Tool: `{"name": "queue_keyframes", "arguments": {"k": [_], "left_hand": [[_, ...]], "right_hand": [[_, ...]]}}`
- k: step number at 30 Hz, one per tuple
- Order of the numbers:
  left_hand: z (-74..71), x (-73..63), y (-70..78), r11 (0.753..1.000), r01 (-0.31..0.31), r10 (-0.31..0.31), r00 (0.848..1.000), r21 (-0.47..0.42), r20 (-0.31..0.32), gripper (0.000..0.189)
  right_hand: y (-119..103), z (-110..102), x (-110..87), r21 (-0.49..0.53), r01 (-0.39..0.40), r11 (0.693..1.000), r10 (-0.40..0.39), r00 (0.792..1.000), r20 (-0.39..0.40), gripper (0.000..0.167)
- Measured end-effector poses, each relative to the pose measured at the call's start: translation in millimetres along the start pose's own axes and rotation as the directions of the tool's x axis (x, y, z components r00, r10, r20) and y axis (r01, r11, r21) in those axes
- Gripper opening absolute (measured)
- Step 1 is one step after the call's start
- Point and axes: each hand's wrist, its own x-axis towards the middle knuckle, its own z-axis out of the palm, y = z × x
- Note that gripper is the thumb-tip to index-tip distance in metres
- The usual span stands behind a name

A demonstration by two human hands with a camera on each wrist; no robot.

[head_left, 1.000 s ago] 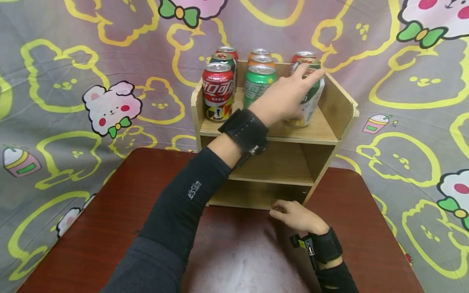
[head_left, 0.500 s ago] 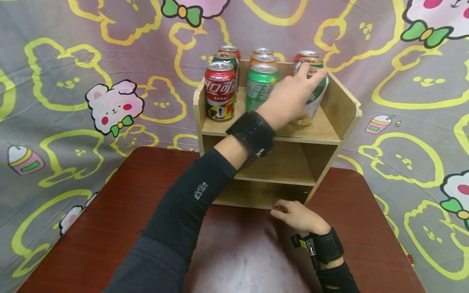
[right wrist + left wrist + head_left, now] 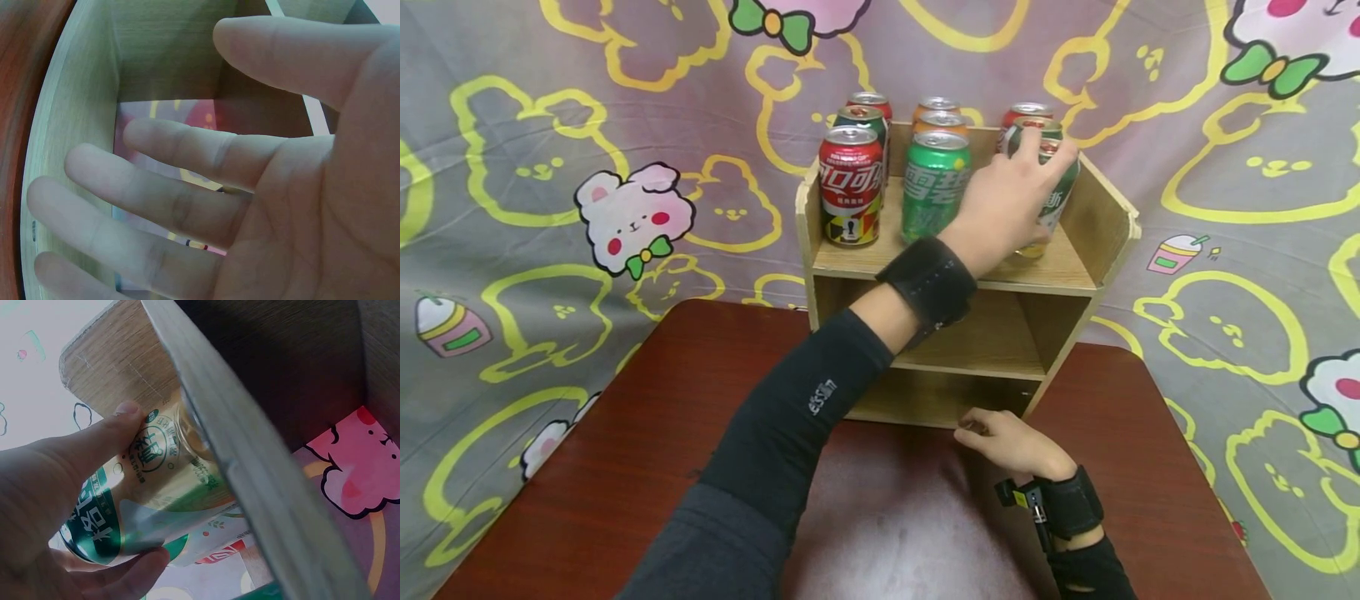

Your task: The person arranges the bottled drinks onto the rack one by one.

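My left hand (image 3: 1003, 200) grips a green, white and gold drink can (image 3: 1058, 198) at the right front of the wooden shelf's (image 3: 1105, 221) top level. In the left wrist view, the thumb lies along one side of this can and the fingers curl under the other. Its gold base end is partly hidden behind the shelf board's edge (image 3: 231, 469). My right hand (image 3: 1018, 446) hovers low before the bottom compartment, holding nothing. The right wrist view shows its fingers (image 3: 144, 187) spread and loosely bent, facing the shelf's inside.
Left of the gripped can stand a green can (image 3: 932, 187) and a red cola can (image 3: 850, 187). Behind them are several more cans, including an orange one (image 3: 942, 123). The shelf's side walls border the top level. A reddish-brown table (image 3: 640, 433) bears the shelf; a cartoon-print cloth (image 3: 715, 100) hangs behind.
My left hand has shifted slightly right with the drink can, showing more of the green can beside it. My right hand has stayed in place.
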Motion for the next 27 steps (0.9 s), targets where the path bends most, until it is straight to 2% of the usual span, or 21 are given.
{"name": "queue_keyframes", "arguments": {"k": [12,14,18,21,24,27], "left_hand": [[1.4,-1.0,7.5,0.993,0.025,-0.018,0.998,0.112,-0.064,0.093],[0.5,-0.8,7.8,0.995,0.028,-0.025,0.999,0.101,-0.039,0.093],[-3.4,0.5,2.6,0.999,0.030,-0.029,0.998,-0.019,0.057,0.094],[-6.1,1.6,-4.9,0.991,0.005,0.010,0.994,-0.134,0.111,0.093],[-6.5,2.0,-12.1,0.975,-0.059,0.085,0.990,-0.216,0.114,0.093],[-4.9,1.8,-16.2,0.961,-0.115,0.141,0.986,-0.250,0.088,0.092]], "right_hand": [[0.7,-0.1,-0.4,0.006,0.000,1.000,0.000,1.000,0.002,0.045],[1.7,0.1,-0.2,0.008,0.003,1.000,-0.003,1.000,0.002,0.045],[2.9,0.3,-0.3,0.008,0.010,1.000,-0.010,1.000,0.006,0.046],[2.7,0.1,-0.6,0.006,0.006,1.000,-0.006,1.000,0.002,0.047],[2.4,-0.2,-0.7,0.002,-0.001,1.000,0.001,1.000,-0.006,0.047],[2.1,-0.6,-0.8,0.004,-0.008,1.000,0.008,1.000,-0.009,0.046]]}}
